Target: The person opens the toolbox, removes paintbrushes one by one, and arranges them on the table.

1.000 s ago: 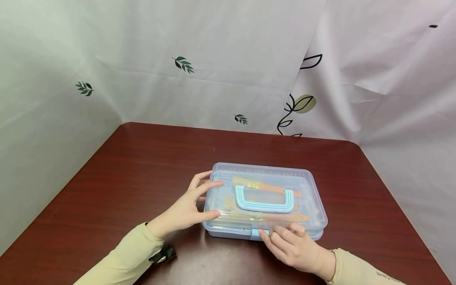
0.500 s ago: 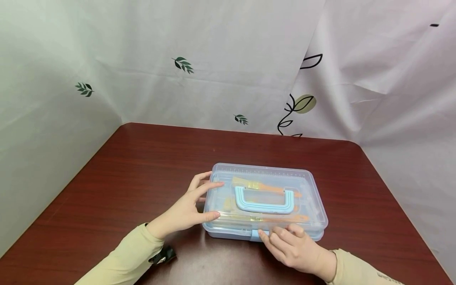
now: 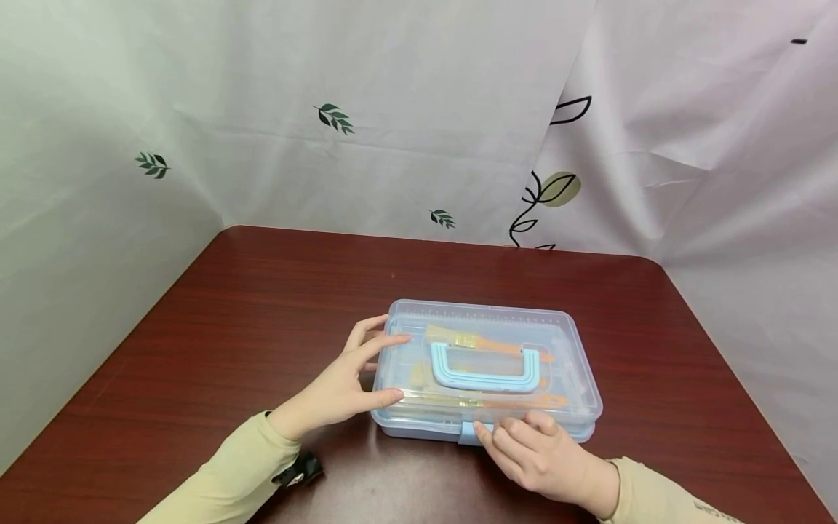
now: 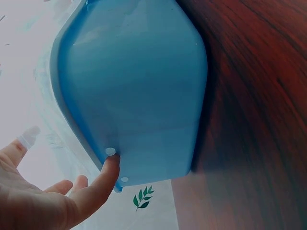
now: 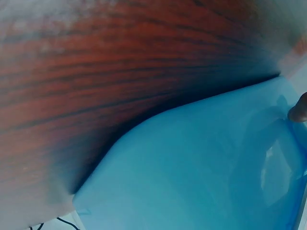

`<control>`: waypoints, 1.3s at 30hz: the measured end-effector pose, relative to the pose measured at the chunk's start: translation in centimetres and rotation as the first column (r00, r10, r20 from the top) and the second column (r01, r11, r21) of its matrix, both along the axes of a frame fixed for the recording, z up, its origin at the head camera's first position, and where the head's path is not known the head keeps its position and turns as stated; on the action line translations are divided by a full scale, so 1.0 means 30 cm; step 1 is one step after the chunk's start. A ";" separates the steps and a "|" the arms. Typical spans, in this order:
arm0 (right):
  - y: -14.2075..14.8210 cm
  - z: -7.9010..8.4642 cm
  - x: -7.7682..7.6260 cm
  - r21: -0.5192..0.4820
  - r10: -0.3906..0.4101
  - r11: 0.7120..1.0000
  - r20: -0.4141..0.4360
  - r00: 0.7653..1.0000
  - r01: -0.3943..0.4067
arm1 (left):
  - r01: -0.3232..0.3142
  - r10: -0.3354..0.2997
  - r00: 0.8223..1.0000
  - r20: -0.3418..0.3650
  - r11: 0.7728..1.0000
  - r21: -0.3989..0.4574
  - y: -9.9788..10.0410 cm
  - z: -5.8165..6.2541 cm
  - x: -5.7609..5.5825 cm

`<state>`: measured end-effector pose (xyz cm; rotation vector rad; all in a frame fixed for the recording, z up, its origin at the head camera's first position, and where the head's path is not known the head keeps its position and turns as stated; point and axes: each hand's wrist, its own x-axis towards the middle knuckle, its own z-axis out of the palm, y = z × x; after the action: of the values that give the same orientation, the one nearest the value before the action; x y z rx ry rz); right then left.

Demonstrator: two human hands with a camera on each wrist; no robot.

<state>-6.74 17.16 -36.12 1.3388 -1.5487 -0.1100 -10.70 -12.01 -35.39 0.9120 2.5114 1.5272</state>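
A clear-lidded plastic box [image 3: 398, 364] lies on the table, its lid down over a blue base [image 4: 139, 96]. A light blue handle [image 3: 487, 380] lies flat on the lid. Several brushes with orange handles [image 3: 500, 346] show through it. My left hand [image 3: 343, 378] spans the box's left end, thumb and one finger resting on the lid, another finger touching the end wall in the left wrist view. My right hand [image 3: 533, 455], fingers curled, holds the blue front latch [image 3: 468, 433]; the hand hides part of it.
The dark red wooden table [image 3: 294, 291] has rounded far corners. Pale curtains [image 3: 393, 131] with leaf prints hang behind it and at both sides. A black strap item [image 3: 297, 468] sits under the left sleeve.
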 end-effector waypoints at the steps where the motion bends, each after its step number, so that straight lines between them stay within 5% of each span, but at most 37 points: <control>1: -0.001 0.003 0.001 -0.005 0.002 1.000 0.005 1.000 -0.002 | 0.000 0.000 1.000 0.000 1.000 -0.002 0.000 0.000 0.000; 9: -0.002 0.029 0.017 0.009 -0.033 0.999 0.084 0.996 0.032 | -0.018 0.018 1.000 -0.001 1.000 -0.007 -0.004 -0.001 0.001; 39: 0.024 0.061 0.018 -0.074 -0.025 0.997 0.053 0.998 0.029 | -0.001 0.001 1.000 -0.018 1.000 -0.002 0.001 -0.005 -0.001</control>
<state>-6.19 17.87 -34.29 1.2714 -1.5990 -0.0339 -10.74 -11.98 -35.53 0.9289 2.5255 1.5227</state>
